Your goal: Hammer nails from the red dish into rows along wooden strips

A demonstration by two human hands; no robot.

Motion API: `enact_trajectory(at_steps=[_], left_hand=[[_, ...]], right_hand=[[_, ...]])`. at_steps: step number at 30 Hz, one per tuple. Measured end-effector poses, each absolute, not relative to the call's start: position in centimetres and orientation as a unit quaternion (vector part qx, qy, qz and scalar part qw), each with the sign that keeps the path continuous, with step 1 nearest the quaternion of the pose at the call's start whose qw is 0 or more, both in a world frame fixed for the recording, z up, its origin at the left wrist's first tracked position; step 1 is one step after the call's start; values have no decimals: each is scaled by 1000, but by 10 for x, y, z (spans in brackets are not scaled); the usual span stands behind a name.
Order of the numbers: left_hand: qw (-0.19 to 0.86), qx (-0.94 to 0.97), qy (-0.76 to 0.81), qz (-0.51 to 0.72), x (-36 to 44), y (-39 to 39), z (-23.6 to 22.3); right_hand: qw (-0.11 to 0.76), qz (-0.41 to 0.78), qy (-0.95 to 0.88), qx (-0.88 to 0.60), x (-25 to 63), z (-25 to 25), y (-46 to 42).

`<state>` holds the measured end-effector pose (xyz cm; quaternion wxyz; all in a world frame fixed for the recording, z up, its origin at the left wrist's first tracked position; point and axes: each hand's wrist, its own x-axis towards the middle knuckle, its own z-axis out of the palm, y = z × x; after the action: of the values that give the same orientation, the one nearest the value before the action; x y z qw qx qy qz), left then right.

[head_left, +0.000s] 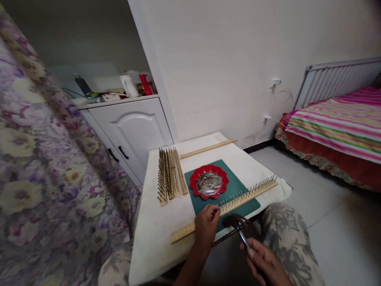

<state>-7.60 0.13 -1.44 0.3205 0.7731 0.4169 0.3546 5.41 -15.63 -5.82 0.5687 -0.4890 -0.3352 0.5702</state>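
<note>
Curtain (32, 159): fills your left side and runs off the picture's edge, covering part of the cupboard (133, 137).
Studded strips (170, 174): side by side on the table (157, 230); packed so close that I can't count them surely. A sleeve or wrist could catch on the upright nails.
Strip (235, 205): slants across the mat (236, 183), both ends beyond it on the table side; nails stand along the right part, while the left end shows dots, likely holes. Resting partly on the mat, it could rock if struck off it.
Left hand (207, 222): curled over the strip, fingertips at the last of the nails. I cannot tell how tightly they close or whether a nail is between them; the hand hides the wood beneath.
Bowl (225, 180): on the mat just behind the strip, heaped with loose nails (209, 183); a hard jolt might scatter some.
Hammer (243, 238): head near your left fingers, so a stray swing could hit them, and a slanted blow could bend a nail. The head is dark, its striking face hard to make out.
Right hand (263, 258): wrapped round the hammer's handle, whose lower end is hidden.
</note>
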Motion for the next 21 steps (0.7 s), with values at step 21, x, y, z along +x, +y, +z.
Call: enact_trajectory(at_steps=[21], left_hand=[[321,769,422,357,-75,-2,-12]], right_hand=[[486,478,-475,-556,54,31,-121]])
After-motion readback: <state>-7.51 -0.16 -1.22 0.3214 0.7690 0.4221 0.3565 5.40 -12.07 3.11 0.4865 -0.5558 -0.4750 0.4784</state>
